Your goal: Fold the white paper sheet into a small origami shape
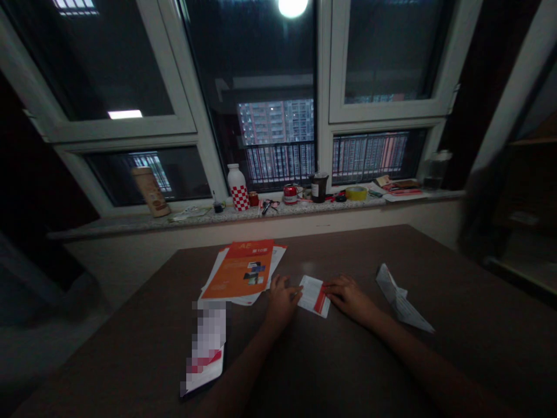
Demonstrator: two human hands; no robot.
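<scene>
A small folded white paper with a red stripe (311, 294) lies on the dark brown table (331, 371). My left hand (282, 297) rests at the paper's left edge, fingers bent and pressing on it. At the right edge, by the red stripe, my right hand (348, 295) has its fingers curled down onto the paper. Both hands lie flat on the table, with the paper between them.
An orange leaflet on white sheets (242, 271) lies left of my hands. A folded white paper shape (399, 298) lies to the right and a blurred card (205, 348) near left. The windowsill (278, 212) holds a checked bottle (237, 187), cans, a cup and tape.
</scene>
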